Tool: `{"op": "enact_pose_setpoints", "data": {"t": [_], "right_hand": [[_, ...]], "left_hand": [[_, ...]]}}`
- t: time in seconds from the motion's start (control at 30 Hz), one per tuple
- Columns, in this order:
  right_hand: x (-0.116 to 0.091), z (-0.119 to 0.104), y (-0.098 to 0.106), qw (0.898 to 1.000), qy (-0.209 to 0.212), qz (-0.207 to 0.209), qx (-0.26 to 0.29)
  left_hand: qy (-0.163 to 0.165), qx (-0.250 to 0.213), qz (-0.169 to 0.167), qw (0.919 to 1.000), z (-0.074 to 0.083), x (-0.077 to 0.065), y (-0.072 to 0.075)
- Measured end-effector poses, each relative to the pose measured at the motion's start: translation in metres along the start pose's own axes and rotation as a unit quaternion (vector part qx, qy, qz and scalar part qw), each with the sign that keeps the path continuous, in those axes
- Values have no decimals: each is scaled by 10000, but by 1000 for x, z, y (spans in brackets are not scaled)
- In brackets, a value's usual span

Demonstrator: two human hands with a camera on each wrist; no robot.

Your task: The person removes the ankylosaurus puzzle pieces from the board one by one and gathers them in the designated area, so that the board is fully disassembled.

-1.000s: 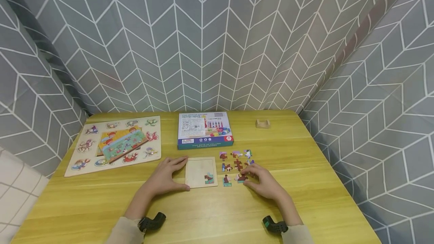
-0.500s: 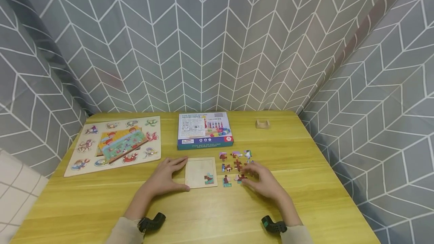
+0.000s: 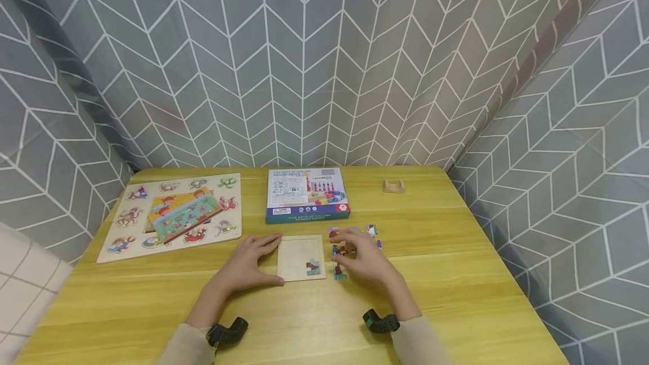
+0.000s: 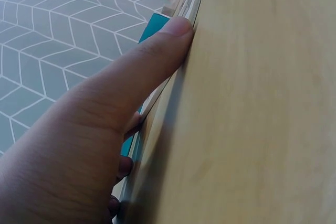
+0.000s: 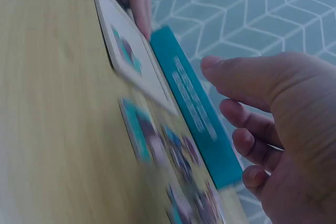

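A square wooden puzzle tray lies on the table with one teal-and-brown jigsaw piece in its lower right corner. My left hand steadies it, thumb at the near left corner and forefinger at the far left corner. In the left wrist view, the thumb touches the tray's edge. My right hand hovers over the loose jigsaw pieces right of the tray, covering several of them. The right wrist view has its thumb apart from the bent fingers, with nothing between them. Below lies a blurred teal-edged piece.
A boxed toy set lies behind the tray. At the left, a peg board of sea animals carries two picture puzzles. A small wooden holder stands at the back right. A patterned curtain hangs behind the table.
My right hand has moved left and slightly away from me, from the right-hand pieces to over the middle and left ones. My left hand and the tray have stayed still.
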State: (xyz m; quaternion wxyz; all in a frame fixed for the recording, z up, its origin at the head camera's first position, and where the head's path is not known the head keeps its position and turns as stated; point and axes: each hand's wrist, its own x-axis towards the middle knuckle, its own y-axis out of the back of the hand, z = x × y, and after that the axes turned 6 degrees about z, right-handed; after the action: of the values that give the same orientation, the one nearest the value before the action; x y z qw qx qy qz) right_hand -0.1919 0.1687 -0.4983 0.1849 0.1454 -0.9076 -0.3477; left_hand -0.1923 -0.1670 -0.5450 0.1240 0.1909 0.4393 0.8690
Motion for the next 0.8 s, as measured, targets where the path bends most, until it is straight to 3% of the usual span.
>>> {"op": "enact_pose_setpoints", "data": {"t": [0.17,0.3,0.57,0.8], "right_hand": [[10,-11,-19,9992,242,-287,-117],[11,-16,-31,9976,163,-536,-414],[8,-13,-40,9923,107,-787,-952],[7,-11,-41,9919,136,-780,-996]], "left_hand": [[46,63,-49,10000,0,0,0],[76,45,-68,9999,0,0,0],[97,13,-94,9999,1,1,1],[113,42,-75,9999,2,1,0]]}}
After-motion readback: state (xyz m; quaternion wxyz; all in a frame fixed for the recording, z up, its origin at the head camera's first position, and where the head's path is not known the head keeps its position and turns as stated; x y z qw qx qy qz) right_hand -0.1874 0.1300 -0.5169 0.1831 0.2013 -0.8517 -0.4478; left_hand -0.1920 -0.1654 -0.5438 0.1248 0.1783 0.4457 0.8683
